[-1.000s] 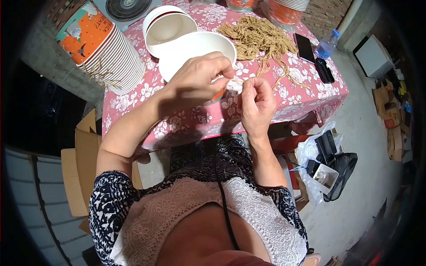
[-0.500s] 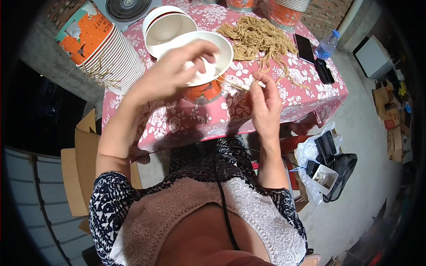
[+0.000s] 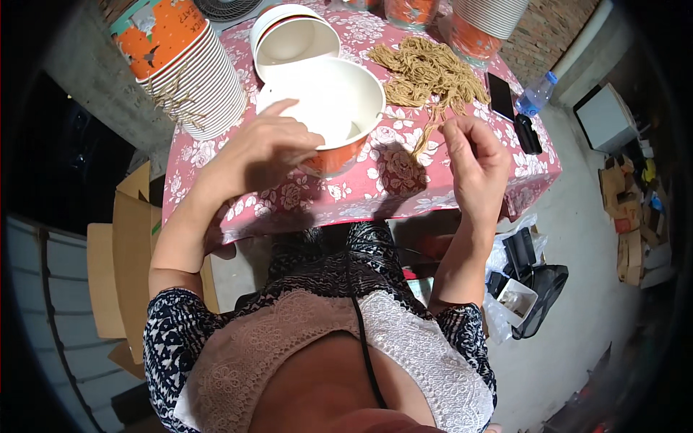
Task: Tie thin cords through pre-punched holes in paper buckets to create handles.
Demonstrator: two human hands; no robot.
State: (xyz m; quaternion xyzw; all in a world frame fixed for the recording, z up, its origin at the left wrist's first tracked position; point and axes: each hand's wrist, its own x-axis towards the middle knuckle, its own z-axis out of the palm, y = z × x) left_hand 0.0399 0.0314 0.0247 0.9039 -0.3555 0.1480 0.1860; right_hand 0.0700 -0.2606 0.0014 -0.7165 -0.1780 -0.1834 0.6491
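A round bucket (image 3: pixel 321 101), white inside with an orange printed outside, stands near the front edge of the table. My left hand (image 3: pixel 271 148) grips its near left rim, with one finger stretched along the edge. From a hole in the bucket's right side, a thin tan cord (image 3: pixel 411 117) runs taut to my right hand (image 3: pixel 476 155). Thumb and fingers of that hand pinch the cord's end, out to the right of the bucket. A heap of tan cords (image 3: pixel 429 72) lies beyond, with a few strands trailing toward me.
Nested buckets (image 3: pixel 195 83) lean at the left with cord handles hanging out. More white buckets (image 3: pixel 296 40) lie behind mine, and another stack (image 3: pixel 480 29) is at the back right. A phone (image 3: pixel 499 96), a black case (image 3: pixel 528 134) and a water bottle (image 3: pixel 535 95) sit along the right edge.
My right hand has moved right, drawing the cord out straight. My left hand has come down from over the bucket's opening to its near left rim.
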